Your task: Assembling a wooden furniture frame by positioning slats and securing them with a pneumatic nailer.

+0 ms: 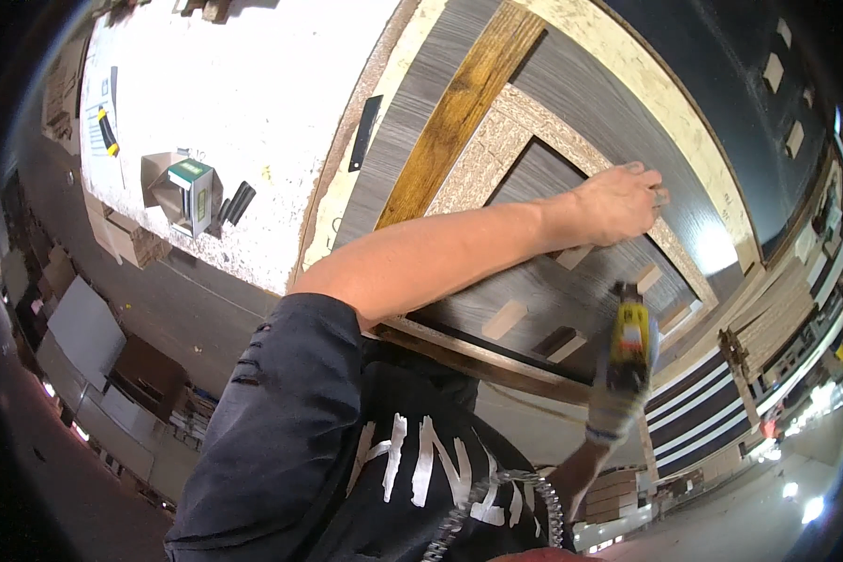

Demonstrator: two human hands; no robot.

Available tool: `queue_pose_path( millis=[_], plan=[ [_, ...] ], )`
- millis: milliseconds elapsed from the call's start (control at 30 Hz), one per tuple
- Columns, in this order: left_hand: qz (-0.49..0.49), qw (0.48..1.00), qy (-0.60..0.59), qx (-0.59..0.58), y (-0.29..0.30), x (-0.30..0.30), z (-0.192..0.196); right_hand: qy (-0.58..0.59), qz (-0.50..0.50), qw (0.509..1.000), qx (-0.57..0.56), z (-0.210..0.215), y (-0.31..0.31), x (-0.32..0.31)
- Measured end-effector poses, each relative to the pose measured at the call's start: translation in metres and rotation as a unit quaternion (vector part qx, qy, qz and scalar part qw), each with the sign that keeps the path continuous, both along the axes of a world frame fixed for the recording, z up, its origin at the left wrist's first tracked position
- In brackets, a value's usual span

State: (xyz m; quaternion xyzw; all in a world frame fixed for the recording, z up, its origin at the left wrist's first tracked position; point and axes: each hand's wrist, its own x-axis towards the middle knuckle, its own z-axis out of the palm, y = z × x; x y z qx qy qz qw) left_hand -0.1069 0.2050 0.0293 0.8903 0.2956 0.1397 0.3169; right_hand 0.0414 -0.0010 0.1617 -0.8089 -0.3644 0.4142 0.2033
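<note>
My left arm reaches across a panel with a grey wood-grain face [599, 94]. My left hand [620, 202] rests on one side of a raw particleboard frame [513, 131], its fingers bent over the strip. On the right, my right hand [618, 403], in a striped glove, grips a yellow and black handheld power tool [630, 347]; its exact kind is blurred. The tool's tip points away from me, close to a small wood block [646, 277]. Other small blocks [505, 319] lie inside the frame, and my left forearm hides part of it.
A brown stained board [464, 112] lies along the frame's left side. On the white tabletop [253, 84] at left are an open small box [192, 197], black pieces [239, 202] and a yellow-handled knife [109, 131]. A dark panel with small blocks [702, 56] is at far right.
</note>
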Motion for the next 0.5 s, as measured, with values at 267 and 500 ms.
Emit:
queue_pose_path(
  millis=[267,500],
  plan=[
    [-0.01,0.998,-0.031,-0.058,0.014,-0.016,0.0,0.239,-0.423,0.874,0.021,-0.078,0.058,-0.058],
    [-0.026,0.996,0.037,-0.08,0.021,-0.021,0.001,-0.258,0.258,0.928,0.079,-0.04,0.022,-0.137]
  ],
)
